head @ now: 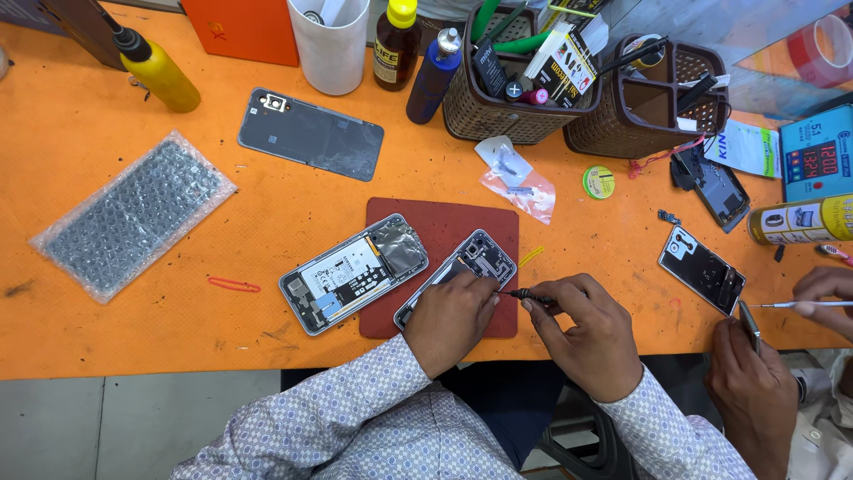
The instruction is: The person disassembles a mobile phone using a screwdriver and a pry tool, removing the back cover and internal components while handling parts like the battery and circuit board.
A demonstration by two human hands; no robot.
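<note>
My left hand (pixel 453 320) rests on the lower end of an opened phone frame (pixel 475 262) and holds it down on a dark red mat (pixel 453 222). My right hand (pixel 586 324) grips a small black screwdriver (pixel 524 293) whose tip points at the frame's right edge. A second opened phone (pixel 351 271) with its battery and boards exposed lies half on the mat's left edge. A grey back cover (pixel 311 133) lies further up the orange table (pixel 107 311).
A bubble-wrap pouch (pixel 133 213) lies at left, bottles and a white cup (pixel 333 44) at the back, two brown baskets (pixel 524 98) of tools behind the mat. At right another person's hands (pixel 755 373) work with tweezers on a phone (pixel 702 271).
</note>
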